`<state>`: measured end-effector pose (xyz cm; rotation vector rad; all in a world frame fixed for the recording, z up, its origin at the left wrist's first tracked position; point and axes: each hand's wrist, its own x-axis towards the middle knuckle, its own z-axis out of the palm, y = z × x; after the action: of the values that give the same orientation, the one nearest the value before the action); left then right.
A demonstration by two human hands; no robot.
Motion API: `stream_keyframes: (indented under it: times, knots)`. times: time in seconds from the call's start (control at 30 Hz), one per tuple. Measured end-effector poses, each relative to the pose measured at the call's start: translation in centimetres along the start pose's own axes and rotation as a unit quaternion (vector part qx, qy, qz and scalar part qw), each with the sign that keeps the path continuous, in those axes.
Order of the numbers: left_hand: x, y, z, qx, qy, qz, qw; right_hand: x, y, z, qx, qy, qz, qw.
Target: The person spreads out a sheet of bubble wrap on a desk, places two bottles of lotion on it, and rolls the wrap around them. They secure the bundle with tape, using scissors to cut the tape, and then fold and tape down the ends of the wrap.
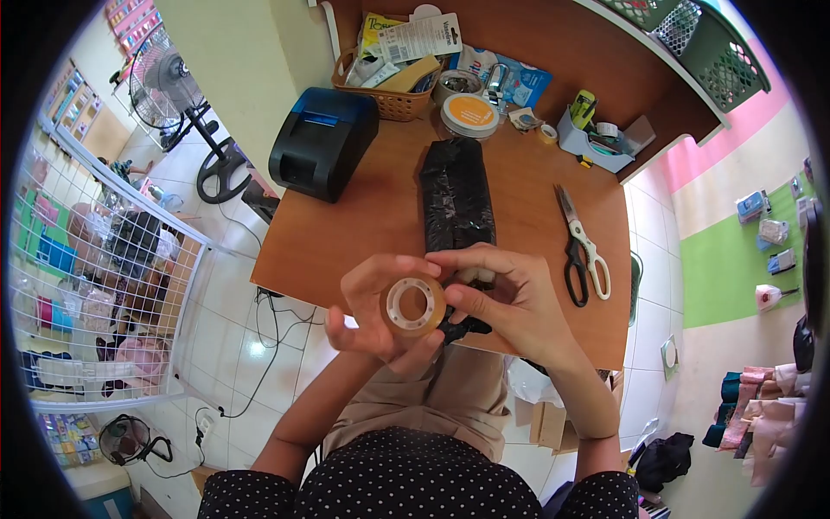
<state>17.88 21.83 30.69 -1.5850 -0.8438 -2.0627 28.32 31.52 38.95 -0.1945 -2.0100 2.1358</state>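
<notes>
While our left hand holds the tape roll in half-curled fingers, our right hand, fingers slightly parted, touches its three-o'clock edge. Beyond, toward one o'clock, lies the black parcel.

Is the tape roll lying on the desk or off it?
Off it: the tape roll is held in the left hand, flat face toward the camera.

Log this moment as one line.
left hand: holding tape roll | right hand: at roll's edge | table: black package, scissors
</notes>
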Motion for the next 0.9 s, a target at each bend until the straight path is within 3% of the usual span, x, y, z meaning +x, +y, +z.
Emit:
stream_keyframes:
  times: [0.23,0.3,0.4,0.57,0.77,0.9]
  knots:
    - [0.3,0.5,0.1,-0.024,-0.008,0.044,0.999,-1.0,-1.4,0.6,-0.054,0.01,-0.021,0.998]
    - [0.4,0.7,0.1,-0.016,-0.012,0.047,0.999,-1.3,-1.7,0.5,-0.137,-0.009,-0.056,0.989]
    - [0.4,1.0,-0.3,0.001,-0.025,0.038,0.999,-1.5,-1.4,0.8,-0.142,0.021,-0.116,0.983]
    - [0.3,1.0,-0.2,0.001,-0.036,0.035,0.999,-2.0,-1.6,0.8,-0.145,0.038,-0.116,0.982]
    - [0.8,2.0,-0.6,0.008,-0.097,-0.064,0.993,-1.7,-2.3,0.6,-0.158,0.033,-0.122,0.979]
    - [0.7,2.1,-1.0,0.061,-0.128,-0.078,0.987,-1.6,-2.8,0.2,-0.226,0.008,-0.124,0.966]
